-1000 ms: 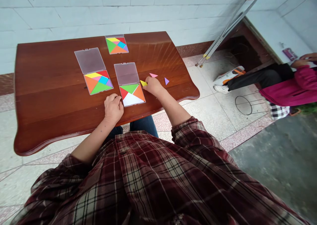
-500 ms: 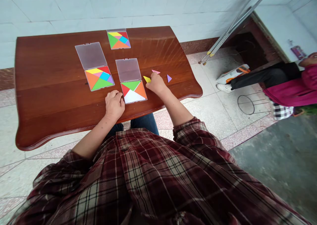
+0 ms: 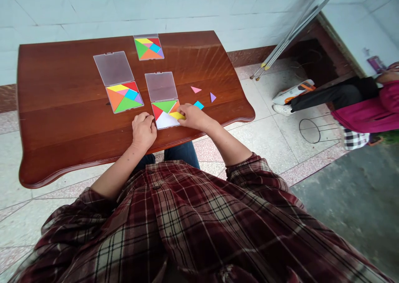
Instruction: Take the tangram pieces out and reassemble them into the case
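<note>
My right hand (image 3: 193,117) pinches a yellow parallelogram tangram piece (image 3: 177,115) over the nearest tangram case (image 3: 166,122). In that case's tray lie a green triangle (image 3: 165,105), a red triangle (image 3: 157,111) and an orange piece, partly covered by my fingers. The bare part of the tray is white. Loosely bent, my left hand (image 3: 144,130) rests on the table against the case's left edge and grips nothing visible. To the right of the case lie a blue square (image 3: 198,104), a pink triangle (image 3: 195,89) and a purple triangle (image 3: 213,97).
Two other open cases with full tangrams stand on the wooden table (image 3: 62,121): one at left (image 3: 124,97), one at the back (image 3: 149,49). Crutches (image 3: 280,42) lean by the wall. A seated person (image 3: 361,104) is at the right, near a wire-frame object (image 3: 310,131).
My right hand has moved left and toward me from the loose pieces, carrying the yellow parallelogram over the tray. The blue square is now uncovered. My left hand has stayed in place.
</note>
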A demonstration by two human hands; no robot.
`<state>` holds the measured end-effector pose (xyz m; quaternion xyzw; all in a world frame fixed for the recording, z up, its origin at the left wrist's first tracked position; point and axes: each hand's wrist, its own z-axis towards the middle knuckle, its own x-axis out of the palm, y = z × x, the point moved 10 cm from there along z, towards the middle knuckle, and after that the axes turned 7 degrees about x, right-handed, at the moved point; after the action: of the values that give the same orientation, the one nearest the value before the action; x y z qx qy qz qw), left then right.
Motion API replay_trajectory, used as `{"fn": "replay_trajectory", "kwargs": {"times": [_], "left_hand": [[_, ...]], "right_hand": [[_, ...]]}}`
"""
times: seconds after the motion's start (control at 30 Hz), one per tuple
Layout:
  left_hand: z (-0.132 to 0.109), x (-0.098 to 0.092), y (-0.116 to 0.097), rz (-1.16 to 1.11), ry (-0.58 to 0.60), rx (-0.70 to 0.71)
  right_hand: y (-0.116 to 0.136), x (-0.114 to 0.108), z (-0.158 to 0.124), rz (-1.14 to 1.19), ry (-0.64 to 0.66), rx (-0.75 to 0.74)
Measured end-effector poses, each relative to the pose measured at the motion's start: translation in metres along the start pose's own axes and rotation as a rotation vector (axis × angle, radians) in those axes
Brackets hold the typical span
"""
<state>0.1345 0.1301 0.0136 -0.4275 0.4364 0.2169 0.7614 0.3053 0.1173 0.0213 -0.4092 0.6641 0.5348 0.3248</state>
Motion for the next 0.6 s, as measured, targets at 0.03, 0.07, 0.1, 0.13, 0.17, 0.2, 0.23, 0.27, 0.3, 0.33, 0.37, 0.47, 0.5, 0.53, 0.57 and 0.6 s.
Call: {"fn": "replay_trajectory", "kwargs": {"times": [0.03,0.07,0.1,0.13,0.17,0.2,0.23,0.27,0.3,0.33,0.37,0.47,0.5,0.53,0.57,0.6], "left_hand": [[0.0,0.0,0.0,-0.001,0.001,-0.002],[0.0,0.0,0.0,-0.004,0.004,-0.003],[0.0,0.0,0.0,-0.008,0.007,-0.003],[0.0,0.001,0.0,-0.011,0.01,-0.001],[0.0,0.001,0.0,-0.013,0.011,0.003],[0.0,0.001,0.0,-0.012,0.009,0.008],[0.001,0.0,0.0,-0.009,0.004,0.012],[0.001,0.0,0.0,-0.005,-0.001,0.016],[0.001,0.0,0.0,-0.001,-0.007,0.019],[0.001,0.0,0.0,0.004,-0.011,0.021],[0.001,0.0,0.0,0.008,-0.013,0.022],[0.001,0.001,0.0,0.014,-0.011,0.025],[0.001,0.001,0.0,0.015,-0.012,0.025],[0.001,0.001,0.0,0.017,-0.013,0.026],[0.001,0.0,0.0,0.018,-0.014,0.025],[0.0,0.0,0.0,0.019,-0.014,0.024]], "right_hand": [[0.003,0.004,-0.002,-0.022,0.019,-0.021],[0.005,0.007,-0.005,-0.043,0.032,-0.037],[0.007,0.01,-0.007,-0.064,0.041,-0.047],[0.008,0.012,-0.008,-0.084,0.045,-0.053],[0.01,0.013,-0.01,-0.1,0.048,-0.057],[0.012,0.014,-0.012,-0.112,0.052,-0.062],[0.014,0.015,-0.013,-0.122,0.057,-0.066],[0.016,0.016,-0.014,-0.13,0.061,-0.072],[0.019,0.017,-0.015,-0.137,0.067,-0.078],[0.021,0.017,-0.016,-0.142,0.073,-0.082],[0.023,0.017,-0.016,-0.144,0.076,-0.085],[0.024,0.019,-0.016,-0.143,0.084,-0.096],[0.023,0.02,-0.016,-0.141,0.089,-0.102],[0.023,0.021,-0.016,-0.138,0.094,-0.11],[0.022,0.022,-0.015,-0.134,0.097,-0.12],[0.021,0.023,-0.015,-0.128,0.095,-0.128]]}}
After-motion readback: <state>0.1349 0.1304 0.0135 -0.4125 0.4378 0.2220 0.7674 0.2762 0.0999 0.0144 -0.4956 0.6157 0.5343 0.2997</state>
